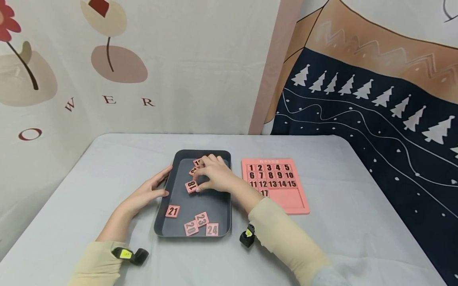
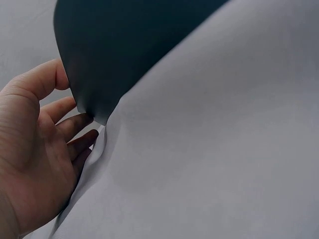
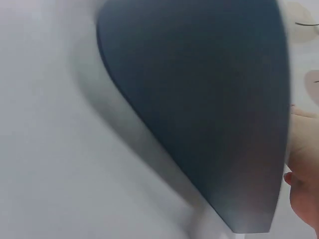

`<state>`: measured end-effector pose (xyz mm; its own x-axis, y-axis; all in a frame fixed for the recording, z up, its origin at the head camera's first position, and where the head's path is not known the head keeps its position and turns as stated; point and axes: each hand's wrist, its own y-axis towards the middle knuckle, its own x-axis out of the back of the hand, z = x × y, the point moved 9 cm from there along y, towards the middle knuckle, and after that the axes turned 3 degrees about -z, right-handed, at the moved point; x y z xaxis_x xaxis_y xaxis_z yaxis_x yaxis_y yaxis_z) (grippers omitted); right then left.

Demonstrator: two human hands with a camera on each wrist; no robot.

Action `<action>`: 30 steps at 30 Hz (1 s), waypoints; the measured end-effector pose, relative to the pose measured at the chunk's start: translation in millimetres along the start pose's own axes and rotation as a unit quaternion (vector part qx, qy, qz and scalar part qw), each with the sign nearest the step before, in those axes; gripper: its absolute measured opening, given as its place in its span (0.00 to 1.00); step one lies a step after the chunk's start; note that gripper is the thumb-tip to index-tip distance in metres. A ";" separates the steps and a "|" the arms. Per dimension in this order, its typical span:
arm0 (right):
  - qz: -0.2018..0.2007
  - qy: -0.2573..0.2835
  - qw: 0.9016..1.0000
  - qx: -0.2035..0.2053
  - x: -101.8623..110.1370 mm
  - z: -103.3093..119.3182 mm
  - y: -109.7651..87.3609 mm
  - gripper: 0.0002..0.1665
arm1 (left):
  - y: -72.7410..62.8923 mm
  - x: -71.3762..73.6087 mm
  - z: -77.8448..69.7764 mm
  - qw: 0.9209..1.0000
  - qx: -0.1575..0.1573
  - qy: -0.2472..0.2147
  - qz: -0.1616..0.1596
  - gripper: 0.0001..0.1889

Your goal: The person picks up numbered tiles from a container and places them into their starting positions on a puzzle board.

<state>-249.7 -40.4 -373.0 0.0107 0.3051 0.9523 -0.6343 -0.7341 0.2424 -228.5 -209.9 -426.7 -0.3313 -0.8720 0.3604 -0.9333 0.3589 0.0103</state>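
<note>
My left hand (image 1: 144, 194) rests with fairly straight fingers against the left rim of the dark grey tray (image 1: 168, 226). In the left wrist view, the fingertips of the left hand (image 2: 45, 149) touch the tray's outer side (image 2: 109, 55). Inside the tray, my right hand (image 1: 216, 173) pinches the right side of a pink number tile (image 1: 191, 186) between thumb and forefinger; its digits look like a turned 18. Two more tiles (image 1: 193, 171) lie partly hidden under that hand. In the right wrist view, the tray (image 3: 199, 99) covers much of the right hand (image 3: 304, 154).
Tile 21 (image 1: 172, 211) lies at the tray's left, with tiles 20 (image 1: 191, 228), 23 (image 1: 202, 219) and 24 (image 1: 212, 229) near its front. A pink number board (image 1: 290, 202) right of the tray holds rows of tiles, partly behind the right forearm. Printed cloths (image 1: 200, 71) hang behind.
</note>
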 end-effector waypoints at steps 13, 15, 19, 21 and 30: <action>-0.143 0.054 0.986 -0.063 49.9 -10.9 -46.0 0.19 | -0.1 0.7 0.4 1.000 0.002 0.002 -0.002 0.43; -0.163 0.064 0.982 -0.076 55.7 -15.2 -55.9 0.19 | 0.1 0.8 0.6 1.000 0.002 0.002 -0.001 0.43; -0.206 0.089 0.970 -0.090 67.2 -24.8 -78.4 0.18 | -0.1 1.0 1.0 1.000 0.003 0.005 -0.002 0.43; -0.226 0.096 0.965 -0.097 72.8 -31.1 -90.6 0.18 | -0.2 1.2 1.0 1.000 0.002 0.004 -0.001 0.43; -0.256 0.115 0.942 -0.182 86.0 -62.9 -140.9 0.19 | -0.5 1.0 1.0 1.000 0.000 0.001 0.001 0.42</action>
<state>-208.1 127.4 -336.9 0.2454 0.7170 0.6525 -0.8153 -0.2115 0.5390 -228.5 -211.3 -427.3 -0.3331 -0.8709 0.3614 -0.9326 0.3607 0.0095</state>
